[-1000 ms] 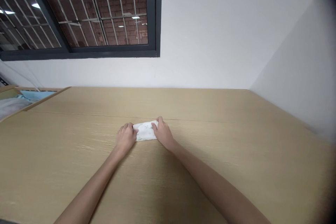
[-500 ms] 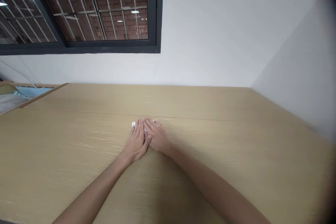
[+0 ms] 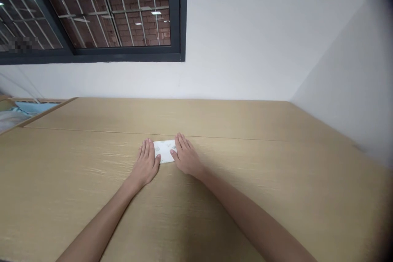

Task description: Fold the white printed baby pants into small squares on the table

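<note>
A small white rectangle (image 3: 165, 151) with faint printed marks, like a folded paper tissue, lies flat on the pale wood-coloured surface (image 3: 92, 180). My left hand (image 3: 145, 163) rests palm down at its left edge, fingers stretched forward and thumb beside its near left corner. On the other side, my right hand (image 3: 187, 155) lies flat with fingers extended, covering the right edge; its thumb touches the white piece. Neither hand is closed around anything.
A thin seam (image 3: 123, 132) runs across the surface just beyond my fingertips. Behind it rise a white wall (image 3: 239, 41) and a dark-framed barred window (image 3: 129, 55). At far left, light-blue fabric (image 3: 37, 107) lies beyond a wooden edge (image 3: 49, 112).
My left hand has slid left, away from my right hand, uncovering the white rectangle between them. My right hand has shifted only slightly. The view has moved a little.
</note>
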The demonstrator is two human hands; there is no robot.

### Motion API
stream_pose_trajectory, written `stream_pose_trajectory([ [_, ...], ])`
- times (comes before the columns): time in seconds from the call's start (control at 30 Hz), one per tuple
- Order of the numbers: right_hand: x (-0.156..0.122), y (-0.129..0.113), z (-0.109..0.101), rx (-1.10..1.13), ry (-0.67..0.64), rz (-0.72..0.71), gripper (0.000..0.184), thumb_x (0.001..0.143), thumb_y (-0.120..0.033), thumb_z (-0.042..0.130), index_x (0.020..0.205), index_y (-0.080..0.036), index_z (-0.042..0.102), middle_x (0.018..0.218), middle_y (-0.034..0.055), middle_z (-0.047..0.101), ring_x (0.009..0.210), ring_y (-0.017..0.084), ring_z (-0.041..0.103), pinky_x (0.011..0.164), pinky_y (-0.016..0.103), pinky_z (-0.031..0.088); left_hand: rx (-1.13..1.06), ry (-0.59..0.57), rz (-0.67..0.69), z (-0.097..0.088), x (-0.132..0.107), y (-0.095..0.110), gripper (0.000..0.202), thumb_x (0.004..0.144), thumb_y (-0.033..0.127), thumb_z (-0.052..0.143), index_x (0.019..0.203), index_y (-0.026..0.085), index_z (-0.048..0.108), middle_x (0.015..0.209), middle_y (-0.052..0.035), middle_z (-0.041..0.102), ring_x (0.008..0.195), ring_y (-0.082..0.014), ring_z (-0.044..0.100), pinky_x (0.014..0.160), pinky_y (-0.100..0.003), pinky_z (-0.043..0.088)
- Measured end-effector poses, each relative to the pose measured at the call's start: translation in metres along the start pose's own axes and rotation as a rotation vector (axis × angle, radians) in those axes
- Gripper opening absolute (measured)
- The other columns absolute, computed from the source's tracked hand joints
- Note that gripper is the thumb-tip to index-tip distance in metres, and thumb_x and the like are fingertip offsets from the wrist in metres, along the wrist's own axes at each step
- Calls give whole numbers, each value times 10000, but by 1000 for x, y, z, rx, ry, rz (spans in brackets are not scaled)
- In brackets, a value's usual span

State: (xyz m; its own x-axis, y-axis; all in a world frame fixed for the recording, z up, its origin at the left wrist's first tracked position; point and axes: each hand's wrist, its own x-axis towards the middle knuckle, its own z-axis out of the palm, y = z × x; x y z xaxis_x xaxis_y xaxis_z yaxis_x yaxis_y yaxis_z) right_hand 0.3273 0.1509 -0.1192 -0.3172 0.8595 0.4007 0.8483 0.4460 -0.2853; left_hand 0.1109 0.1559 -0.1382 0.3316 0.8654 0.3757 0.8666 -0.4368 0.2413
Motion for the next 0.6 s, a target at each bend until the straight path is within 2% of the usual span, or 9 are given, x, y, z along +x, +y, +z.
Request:
stream_pose_trajectory([
  [0.07,1,-3,-10,7,40,-35,567,1056,-395,314,1513,-66,373,1612,224,308,1491,336,270,1181,522,250,-2,25,52,-9,2,3,646,1023,396,262,1520,-17,246,1624,-282,209,1535,-372,137,1221,-592,214],
  [0.17,4,-6,-29,70,-6,-166,504,1037,-452,394,1434,-152,476,1484,184,492,1334,320,449,1108,495,311,-24,13,146,-20,5,10,564,1022,405,319,1474,74,377,1571,-211,384,1493,-308,308,1217,-505,288],
  [0.23,4,-5,-39,117,-62,-207,580,978,-546,508,1416,-167,485,1368,170,582,1235,314,513,1073,482,326,-41,-11,183,-22,5,12,572,996,447,400,1448,97,415,1509,-209,471,1435,-316,409,1180,-503,353],
  [0.33,4,3,-40,160,-106,-198,764,852,-613,663,1426,-150,465,1343,181,598,1223,333,523,1063,481,316,-61,-30,195,-18,6,11,685,915,518,544,1435,89,423,1483,-246,484,1406,-372,438,1146,-547,379],
  [0.43,3,16,-30,207,-124,-218,714,838,-441,697,1440,-148,448,1396,186,573,1286,329,498,1073,468,310,-85,-25,173,-12,9,9,715,877,498,598,1429,82,413,1471,-258,488,1386,-388,453,1132,-564,383],
  [0.53,5,27,-19,246,-87,-197,606,832,-208,609,1420,-165,468,1427,175,557,1361,302,455,1099,465,297,-124,-11,149,-11,12,8,550,893,315,528,1393,105,439,1440,-225,529,1345,-353,498,1113,-543,404],
  [0.6,8,30,-18,281,-50,-163,476,865,-164,553,1340,-186,535,1400,155,585,1356,279,470,1110,468,295,-156,6,129,-15,13,10,454,887,216,467,1332,128,497,1407,-202,561,1327,-329,514,1123,-537,390],
])
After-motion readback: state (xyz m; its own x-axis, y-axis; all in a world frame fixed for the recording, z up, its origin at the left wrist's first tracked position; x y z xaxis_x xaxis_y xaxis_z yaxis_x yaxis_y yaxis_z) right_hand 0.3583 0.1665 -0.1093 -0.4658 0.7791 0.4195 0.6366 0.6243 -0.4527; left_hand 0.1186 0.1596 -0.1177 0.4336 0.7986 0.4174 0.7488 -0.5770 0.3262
